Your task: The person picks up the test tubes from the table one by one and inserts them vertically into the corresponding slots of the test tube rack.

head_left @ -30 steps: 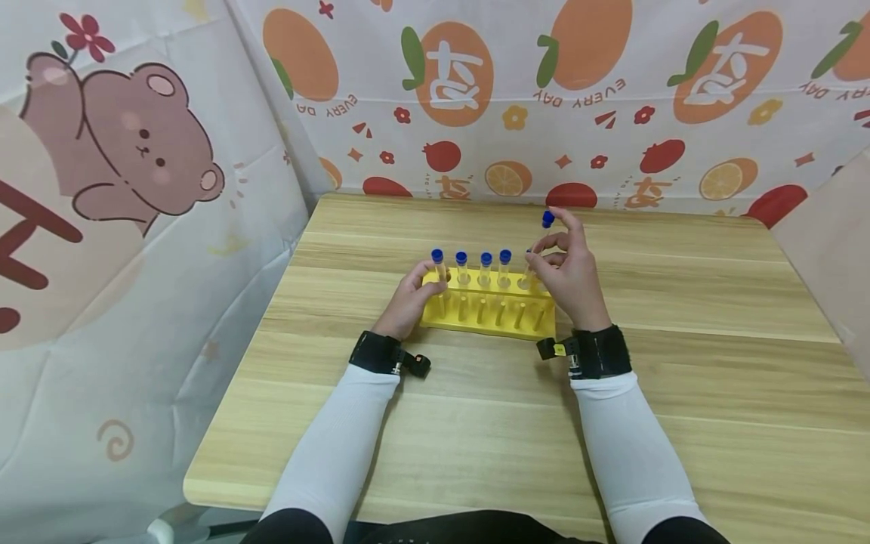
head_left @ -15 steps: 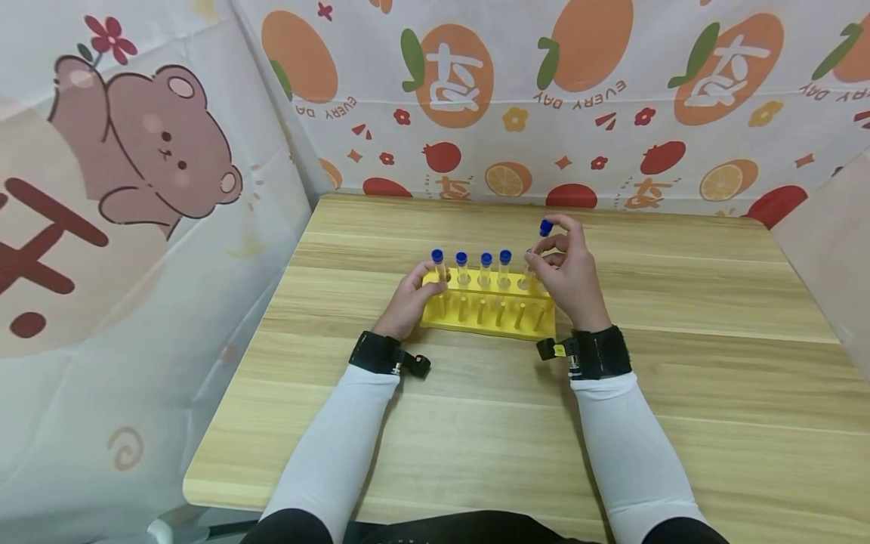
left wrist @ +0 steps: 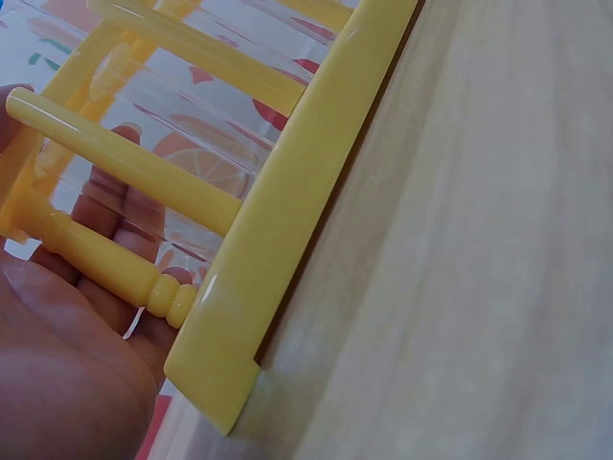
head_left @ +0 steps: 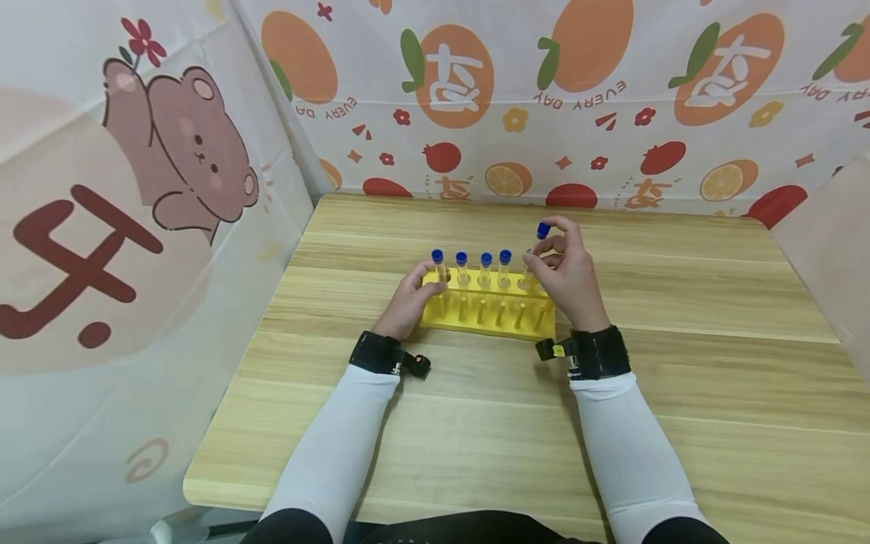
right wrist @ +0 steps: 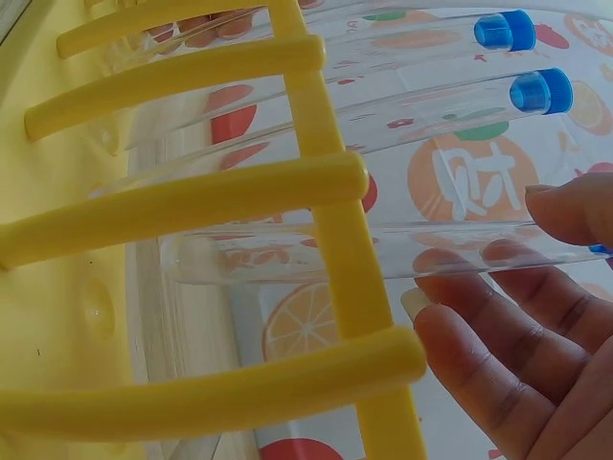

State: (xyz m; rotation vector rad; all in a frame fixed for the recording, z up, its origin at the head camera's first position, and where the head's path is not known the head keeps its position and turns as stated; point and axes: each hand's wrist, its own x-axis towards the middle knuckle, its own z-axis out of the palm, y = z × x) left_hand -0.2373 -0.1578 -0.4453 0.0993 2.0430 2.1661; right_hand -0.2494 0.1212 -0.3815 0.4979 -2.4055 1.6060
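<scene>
A yellow test tube rack (head_left: pixel 489 331) stands on the table, with several clear test tubes (head_left: pixel 485 276) with blue caps upright in it. My left hand (head_left: pixel 408 298) grips the rack's left end, thumb in front; in the left wrist view its fingers (left wrist: pixel 124 206) reach behind the yellow end post (left wrist: pixel 101 259). My right hand (head_left: pixel 569 276) pinches a capped test tube (right wrist: pixel 383 251) between thumb and fingers over the right part of the rack. This tube passes through the rack's upper bar (right wrist: pixel 335 230), its rounded bottom short of the base (right wrist: pixel 57 335). Its blue cap (head_left: pixel 543 230) sits under my index finger.
The wooden table (head_left: pixel 476 438) extends around the rack on all sides. Behind it hangs a white curtain (head_left: pixel 598 151) with fruit prints, and a bear-print curtain (head_left: pixel 197 166) hangs on the left. Black wrist straps with cameras (head_left: pixel 416 366) sit on both wrists.
My right hand's tube has gone lower into the rack, its cap moving down and slightly left. My left hand keeps its hold on the rack. The bear-print curtain has shifted to the right.
</scene>
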